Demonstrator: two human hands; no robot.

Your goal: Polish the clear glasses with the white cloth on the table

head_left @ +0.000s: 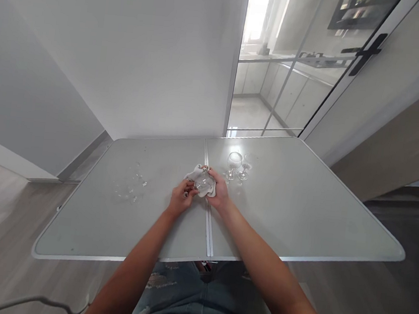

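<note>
Above the seam of the folding table, my left hand [181,197] has its fingers closed at the near-left side of a clear stemmed glass [204,182]. My right hand [221,192] grips a white cloth [193,174] wrapped around the glass's bowl. The glass is tilted, and its stem is mostly hidden by my left fingers. Just beyond my right hand, a clear goblet [234,159] stands upright beside a second goblet [246,165]. To the left of my hands, several clear glasses [134,189] are on the table, their outlines faint.
The grey table [301,206] has a metal rim and a metal strip across its middle. A white wall [159,62] rises behind its far edge. At the back right is a glass-paned door [288,80] with a black handle [370,53]. A grey cable [40,300] shows at lower left.
</note>
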